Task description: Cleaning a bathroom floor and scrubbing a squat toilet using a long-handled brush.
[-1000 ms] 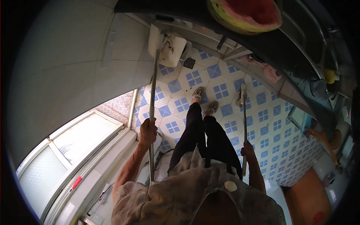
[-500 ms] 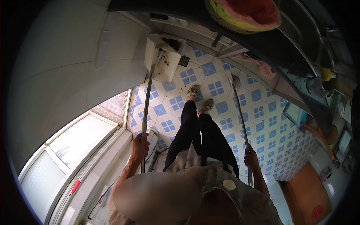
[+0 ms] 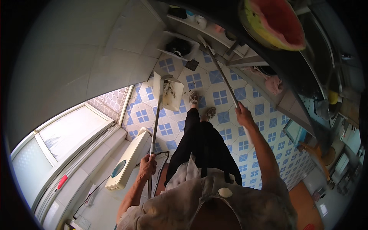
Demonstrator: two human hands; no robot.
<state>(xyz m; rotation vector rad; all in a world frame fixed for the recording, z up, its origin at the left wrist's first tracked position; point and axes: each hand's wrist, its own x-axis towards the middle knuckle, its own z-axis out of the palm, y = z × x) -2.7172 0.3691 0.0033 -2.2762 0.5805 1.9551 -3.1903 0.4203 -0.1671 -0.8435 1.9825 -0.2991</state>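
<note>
My left hand is wrapped round the long metal handle of a dustpan. The cream pan sits over the tiled floor, left of my feet, with dark debris inside. My right hand grips the pole of a broom, which slants away to the far cabinet base. Its narrow, pale head lies by the lower shelf; bristles cannot be made out. Beyond the dustpan stands a whitish bin with a black lining.
A dark square drain cover lies on the floor past my shoes. Above the right-hand cabinets, a hollowed watermelon half rests on the dark counter. A cream appliance stands at my left near the window.
The dustpan has come back toward me, away from the bin, uncovering the bin's black lining. My right hand has moved forward, and the broom's head has swung far and left to the cabinet.
</note>
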